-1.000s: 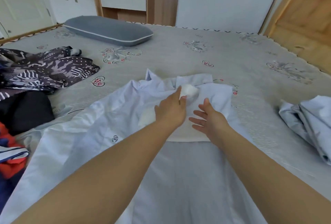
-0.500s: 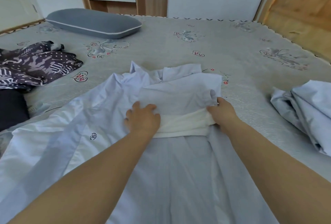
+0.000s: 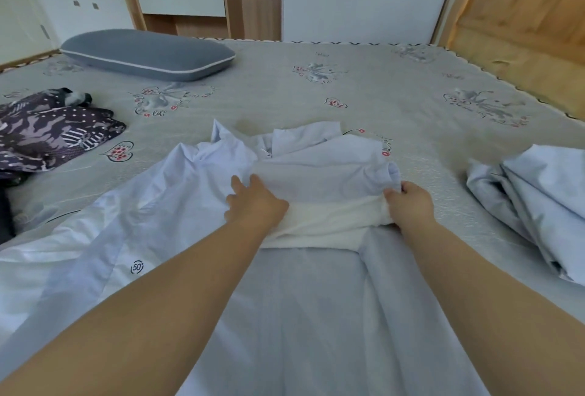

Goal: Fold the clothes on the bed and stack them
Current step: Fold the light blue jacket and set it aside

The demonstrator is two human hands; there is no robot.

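Lying spread mid-bed (image 3: 395, 91), pale shirt (image 3: 177, 205), long axis running from collar at far end back toward body. Pressing flat-fingered on folded panel, left hand (image 3: 254, 204); pinching panel's right edge, right hand (image 3: 410, 205). Sitting equally near, both hands, fold line crossing between them.

The bed (image 3: 380, 85) has a grey-beige quilted cover with printed hearts and flowers, and on its far left side lies a grey pillow (image 3: 148, 54) with a white piping line. At the left edge there is a dark patterned garment (image 3: 47, 132) with dots and stripes, and just near of it a black cloth (image 3: 5, 218) is only partly visible. A large pale blue shirt (image 3: 285, 316) is spread over the near middle of the bed, and on the right, apart from it, lies a crumpled pale blue garment (image 3: 535, 205).
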